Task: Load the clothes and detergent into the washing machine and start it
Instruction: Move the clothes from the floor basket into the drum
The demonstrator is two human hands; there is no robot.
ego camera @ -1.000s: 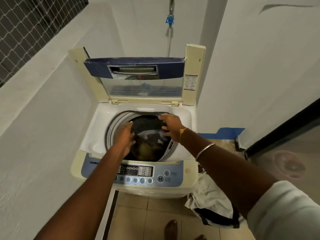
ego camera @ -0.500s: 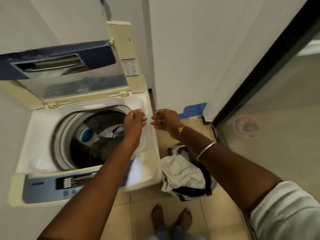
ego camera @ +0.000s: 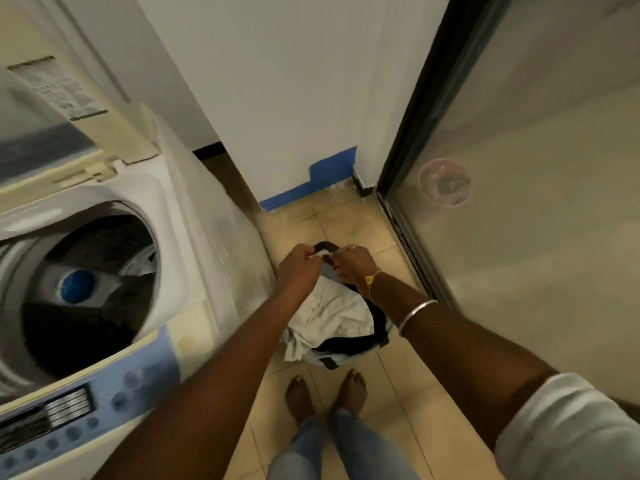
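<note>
Both sets of fingers (ego camera: 313,253) are pinched onto the far edge of the laundry bag (ego camera: 379,327), left hand (ego camera: 298,268) and right hand (ego camera: 353,266) close together on the black rim with a bit of white cloth caught between them. Bag sits on the tiled floor (ego camera: 408,393), just right of the washing machine (ego camera: 194,244), stuffed with a white garment (ego camera: 329,317) spilling over its left side (bare feet (ego camera: 325,393) right on the near side of it). Machine lid (ego camera: 65,95) is up, drum (ego camera: 86,292) open with dark clothes down inside. Frosted glass door (ego camera: 540,202) runs along the right.
</note>
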